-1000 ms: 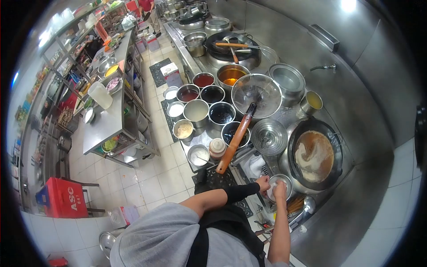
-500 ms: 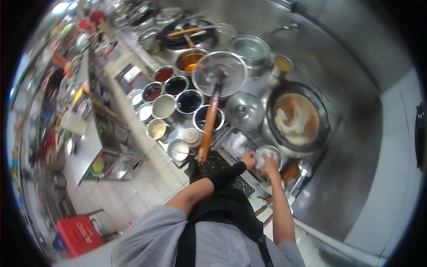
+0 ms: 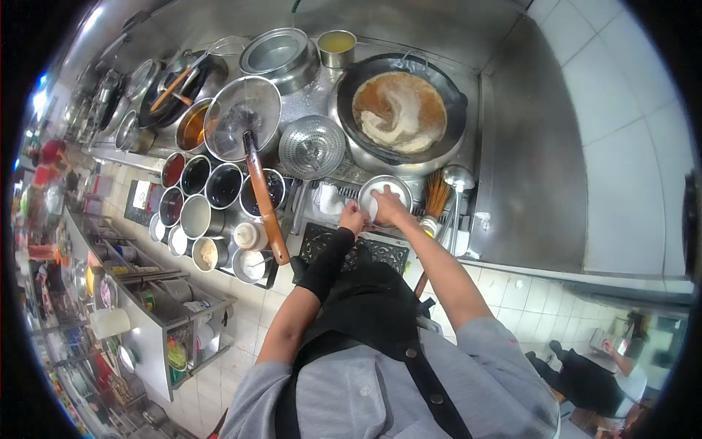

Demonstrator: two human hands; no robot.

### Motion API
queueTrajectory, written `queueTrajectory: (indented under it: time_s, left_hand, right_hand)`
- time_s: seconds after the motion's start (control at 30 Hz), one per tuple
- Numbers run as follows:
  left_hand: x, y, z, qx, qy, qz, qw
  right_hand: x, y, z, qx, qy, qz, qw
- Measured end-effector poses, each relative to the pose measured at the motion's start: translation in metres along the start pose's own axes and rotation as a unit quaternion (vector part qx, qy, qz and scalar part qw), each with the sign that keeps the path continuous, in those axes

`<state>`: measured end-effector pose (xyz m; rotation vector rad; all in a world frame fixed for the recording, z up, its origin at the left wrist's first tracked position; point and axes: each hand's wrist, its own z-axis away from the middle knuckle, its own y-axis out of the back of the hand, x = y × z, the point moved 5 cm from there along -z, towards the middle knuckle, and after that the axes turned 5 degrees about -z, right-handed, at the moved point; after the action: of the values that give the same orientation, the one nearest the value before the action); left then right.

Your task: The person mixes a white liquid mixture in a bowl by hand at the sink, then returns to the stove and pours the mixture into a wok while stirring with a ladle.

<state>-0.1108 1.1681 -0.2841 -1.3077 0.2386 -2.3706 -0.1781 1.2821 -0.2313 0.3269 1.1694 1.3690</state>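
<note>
A round metal bowl (image 3: 406, 189) stands at the front of the stove, and something white and smooth shows inside it. My right hand (image 3: 391, 211) reaches over the bowl's near side, fingers bent against the white stuff. Close by on the left, my left hand (image 3: 353, 218) is closed at the bowl's edge; a small pale bit shows between the two hands, too unclear to name. A folded white cloth (image 3: 330, 199) lies left of the bowl. Behind it, a black wok (image 3: 459, 110) holds brown liquid with pale foam.
A wooden-handled mesh strainer (image 3: 265, 201) rests across sauce pots at left, beside a perforated metal colander (image 3: 312, 148). To the right are a bamboo brush (image 3: 437, 194) and a ladle (image 3: 458, 178). Another person (image 3: 596, 380) in a black apron is at lower right.
My view has turned, so the stove sits more squarely ahead and the other person has come into view. Both hands stay at the bowl, with the left hand still close to the right.
</note>
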Motion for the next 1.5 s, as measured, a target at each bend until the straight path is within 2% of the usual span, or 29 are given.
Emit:
queueTrajectory:
  time_s: [0.2, 0.3, 0.57, 0.77, 0.9, 1.0, 1.03, 1.13, 1.23, 1.5]
  left_hand:
    - [0.002, 0.001, -0.001, -0.008, 0.013, -0.002, 1.0]
    - [0.003, 0.0, 0.0, -0.01, 0.009, -0.007, 1.0]
    - [0.011, -0.004, 0.008, -0.01, 0.017, 0.002, 1.0]
    - [0.009, -0.003, 0.005, -0.02, 0.024, 0.007, 0.999]
    - [0.008, -0.003, 0.004, -0.034, 0.023, 0.025, 0.999]
    - [0.01, -0.006, 0.005, -0.03, 0.016, 0.016, 0.999]
    - [0.01, -0.006, 0.006, -0.029, 0.016, 0.017, 0.999]
    - [0.009, -0.004, 0.005, -0.034, 0.027, 0.015, 0.999]
    - [0.009, -0.004, 0.004, -0.031, 0.024, 0.019, 0.999]
    - [0.01, -0.005, 0.005, -0.028, 0.028, 0.025, 0.999]
  right_hand:
    - [0.003, -0.008, 0.002, 0.027, 0.003, -0.033, 0.999]
    - [0.006, -0.013, 0.002, 0.077, 0.034, -0.032, 0.996]
    - [0.023, -0.022, -0.018, 0.047, 0.044, -0.024, 0.998]
    - [0.02, 0.004, -0.003, 0.113, 0.024, -0.083, 0.99]
    - [0.005, 0.056, 0.013, 0.173, 0.11, -0.099, 0.974]
    - [-0.016, 0.092, 0.033, 0.141, 0.1, -0.104, 0.979]
    - [-0.008, 0.087, 0.025, 0.146, 0.081, -0.139, 0.976]
    - [-0.015, 0.098, 0.028, 0.198, 0.141, -0.108, 0.964]
    - [-0.023, 0.109, 0.03, 0.178, 0.13, -0.149, 0.964]
    - [-0.038, 0.116, 0.041, 0.182, 0.123, -0.111, 0.969]
